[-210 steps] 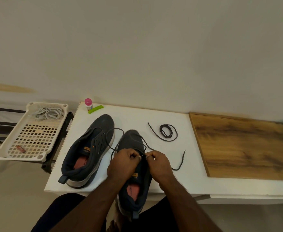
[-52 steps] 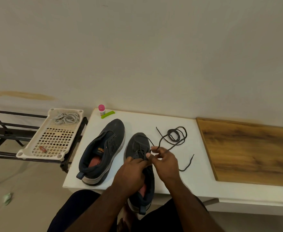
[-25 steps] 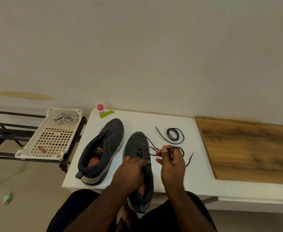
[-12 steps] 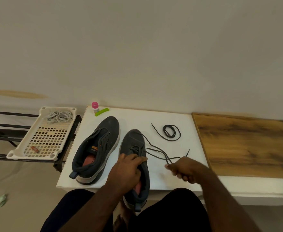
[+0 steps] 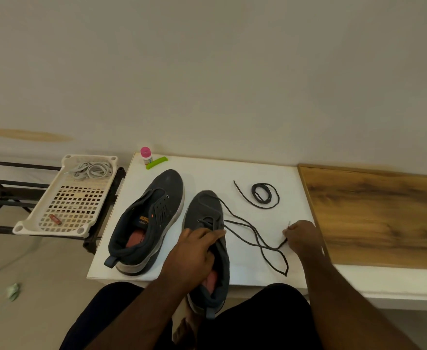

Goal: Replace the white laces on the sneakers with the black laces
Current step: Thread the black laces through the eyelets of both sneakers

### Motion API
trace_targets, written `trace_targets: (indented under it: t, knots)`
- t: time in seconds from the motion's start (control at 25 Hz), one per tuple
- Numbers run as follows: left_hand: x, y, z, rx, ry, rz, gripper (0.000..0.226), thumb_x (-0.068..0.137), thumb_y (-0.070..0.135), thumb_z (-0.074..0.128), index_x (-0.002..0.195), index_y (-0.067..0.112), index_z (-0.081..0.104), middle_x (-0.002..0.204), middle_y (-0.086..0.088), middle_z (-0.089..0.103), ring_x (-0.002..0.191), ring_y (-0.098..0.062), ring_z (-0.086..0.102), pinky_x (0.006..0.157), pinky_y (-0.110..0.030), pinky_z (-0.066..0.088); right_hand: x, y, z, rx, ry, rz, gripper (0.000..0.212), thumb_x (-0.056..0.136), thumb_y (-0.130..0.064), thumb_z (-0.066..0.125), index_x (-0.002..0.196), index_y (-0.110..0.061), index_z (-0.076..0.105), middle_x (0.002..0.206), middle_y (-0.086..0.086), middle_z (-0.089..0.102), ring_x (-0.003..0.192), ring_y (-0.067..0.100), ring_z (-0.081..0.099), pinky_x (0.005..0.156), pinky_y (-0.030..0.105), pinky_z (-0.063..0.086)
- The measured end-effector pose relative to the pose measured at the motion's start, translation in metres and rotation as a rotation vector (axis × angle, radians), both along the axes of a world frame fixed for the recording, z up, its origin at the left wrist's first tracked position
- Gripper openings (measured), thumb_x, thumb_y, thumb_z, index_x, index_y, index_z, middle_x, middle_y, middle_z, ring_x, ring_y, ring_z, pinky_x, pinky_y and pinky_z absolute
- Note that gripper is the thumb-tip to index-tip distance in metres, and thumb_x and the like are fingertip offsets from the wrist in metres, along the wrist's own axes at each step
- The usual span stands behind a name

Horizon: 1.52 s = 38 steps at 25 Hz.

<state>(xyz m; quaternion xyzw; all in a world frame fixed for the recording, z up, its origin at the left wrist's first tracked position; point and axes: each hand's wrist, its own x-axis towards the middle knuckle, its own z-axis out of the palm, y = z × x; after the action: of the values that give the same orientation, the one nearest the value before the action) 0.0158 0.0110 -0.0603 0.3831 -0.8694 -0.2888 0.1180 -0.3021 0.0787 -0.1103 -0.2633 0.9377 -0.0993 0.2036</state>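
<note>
On the white table [image 5: 207, 170], the near shoe [image 5: 204, 210] is held down by the left hand [image 5: 194, 251], fingers curled over it. Its black lace [image 5: 247, 233] is pinched and pulled sideways by the right hand [image 5: 302, 236]. Another black lace [image 5: 261, 194] is coiled nearby. White laces [image 5: 91, 170] are kept in the basket [image 5: 30, 224].
</note>
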Motion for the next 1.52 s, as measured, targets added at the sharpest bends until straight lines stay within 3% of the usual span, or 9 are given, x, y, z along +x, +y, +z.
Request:
trace_targets:
  t: [0.12, 0.24, 0.36, 0.52, 0.64, 0.76, 0.92, 1.24, 1.52]
  knots:
    - [0.003, -0.001, 0.002, 0.053, 0.081, 0.088, 0.060, 0.091, 0.025, 0.056, 0.147, 0.035, 0.036, 0.141, 0.008, 0.040, 0.128, -0.013, 0.040, 0.107, -0.026, 0.038, 0.007, -0.012, 0.010, -0.121, 0.068, -0.009, 0.016, 0.092, -0.019, 0.056, 0.093, -0.007, 0.067, 0.093, 0.009, 0.070, 0.085, 0.025, 0.065, 0.071, 0.031, 0.051]
    - [0.005, -0.002, 0.005, 0.159, 0.108, 0.244, 0.061, 0.086, 0.033, 0.064, 0.142, 0.028, 0.041, 0.133, 0.005, 0.042, 0.121, -0.013, 0.046, 0.100, -0.024, 0.038, 0.029, -0.029, 0.060, -0.685, 0.270, -0.015, 0.012, 0.097, -0.017, 0.058, 0.102, -0.010, 0.066, 0.104, 0.006, 0.070, 0.099, 0.028, 0.060, 0.081, 0.032, 0.045]
    - [-0.002, -0.005, 0.008, 0.236, 0.081, 0.361, 0.052, 0.083, 0.041, 0.066, 0.131, 0.027, 0.050, 0.120, 0.005, 0.046, 0.107, -0.013, 0.051, 0.089, -0.023, 0.039, 0.067, -0.056, 0.123, -1.061, 0.390, 0.265, 0.013, 0.096, -0.015, 0.064, 0.108, -0.014, 0.068, 0.105, -0.002, 0.071, 0.098, 0.021, 0.062, 0.084, 0.033, 0.049]
    - [-0.010, -0.008, 0.015, 0.223, -0.010, 0.408, 0.042, 0.082, 0.043, 0.065, 0.117, 0.023, 0.054, 0.112, 0.003, 0.049, 0.099, -0.016, 0.054, 0.083, -0.026, 0.043, 0.128, -0.062, 0.130, -0.807, -0.080, 0.477, 0.015, 0.090, -0.021, 0.072, 0.104, -0.025, 0.077, 0.097, -0.015, 0.074, 0.089, 0.005, 0.068, 0.087, 0.032, 0.055]
    - [-0.010, -0.013, 0.018, 0.205, -0.060, 0.375, 0.022, 0.083, 0.036, 0.060, 0.099, 0.021, 0.057, 0.097, 0.003, 0.056, 0.084, -0.013, 0.056, 0.071, -0.027, 0.045, 0.165, -0.049, 0.098, -0.660, -0.378, 0.381, 0.004, 0.086, -0.024, 0.073, 0.086, -0.027, 0.077, 0.076, -0.015, 0.072, 0.075, 0.004, 0.068, 0.080, 0.038, 0.058]
    - [-0.003, -0.021, 0.021, 0.227, -0.023, 0.381, 0.013, 0.086, 0.028, 0.055, 0.089, 0.022, 0.066, 0.081, 0.005, 0.063, 0.072, -0.009, 0.059, 0.070, -0.032, 0.053, 0.182, -0.043, 0.072, -0.554, -0.347, 0.326, 0.007, 0.089, -0.024, 0.068, 0.087, -0.025, 0.074, 0.079, -0.009, 0.072, 0.074, 0.006, 0.067, 0.074, 0.028, 0.056]
    - [0.008, -0.025, 0.025, 0.371, 0.130, 0.466, 0.019, 0.090, 0.021, 0.058, 0.099, 0.024, 0.074, 0.083, 0.008, 0.070, 0.074, -0.004, 0.063, 0.064, -0.018, 0.048, 0.191, -0.049, 0.062, -0.466, -0.272, 0.372, 0.010, 0.090, -0.020, 0.064, 0.089, -0.021, 0.074, 0.082, -0.011, 0.068, 0.075, 0.001, 0.062, 0.065, 0.007, 0.041]
    - [0.009, -0.027, 0.022, 0.471, 0.195, 0.496, 0.024, 0.091, 0.020, 0.057, 0.107, 0.026, 0.075, 0.093, 0.010, 0.072, 0.083, -0.003, 0.064, 0.074, -0.021, 0.049, 0.193, -0.058, 0.057, -0.377, -0.214, 0.462, 0.016, 0.093, -0.020, 0.059, 0.086, -0.014, 0.072, 0.080, 0.000, 0.070, 0.073, 0.012, 0.064, 0.065, 0.017, 0.047]
    - [0.009, -0.036, 0.018, 0.652, 0.303, 0.547, 0.014, 0.094, 0.023, 0.060, 0.089, 0.022, 0.073, 0.086, -0.002, 0.072, 0.085, -0.021, 0.069, 0.079, -0.044, 0.060, 0.189, -0.061, 0.054, -0.403, -0.262, 0.456, 0.010, 0.093, -0.019, 0.063, 0.090, -0.019, 0.072, 0.083, -0.005, 0.069, 0.075, 0.007, 0.064, 0.072, 0.019, 0.052]
